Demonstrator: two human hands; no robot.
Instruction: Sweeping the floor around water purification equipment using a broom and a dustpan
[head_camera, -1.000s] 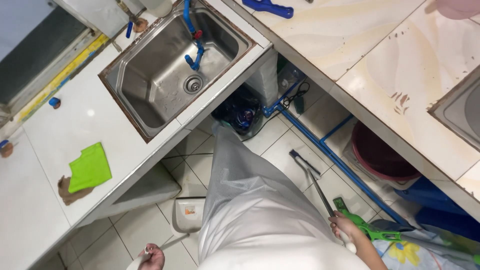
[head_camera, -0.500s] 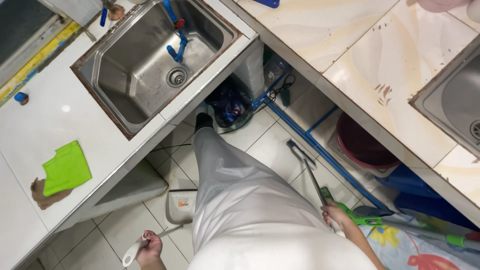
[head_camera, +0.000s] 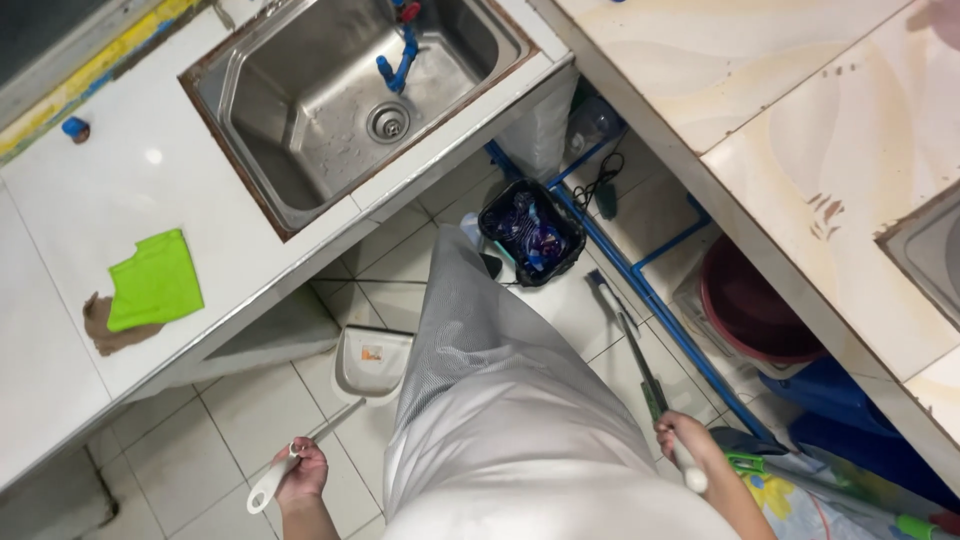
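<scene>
Left hand (head_camera: 300, 472) is wrapped around the white handle of a dustpan (head_camera: 372, 362), whose pan sits flat on the tiled floor (head_camera: 250, 410) just ahead of the feet. Right hand (head_camera: 683, 440) is closed on the broom (head_camera: 640, 370) handle, with the broom head resting on the floor next to the black bin (head_camera: 531, 232)

Biggest risk I see: the broom head is almost touching that bin, so a wide stroke could knock it over and dump everything. The long white skirt also hangs between broom and pan, so dirt could get dragged off course

Containers: the dustpan looks empty apart from a small orange label. The bin holds blue and purple wrappers. A dark red bucket (head_camera: 755, 310) under the right bench (head_camera: 800, 130) looks empty. Further off, the steel sink (head_camera: 330, 110) holds only a blue tap and some water drops
</scene>
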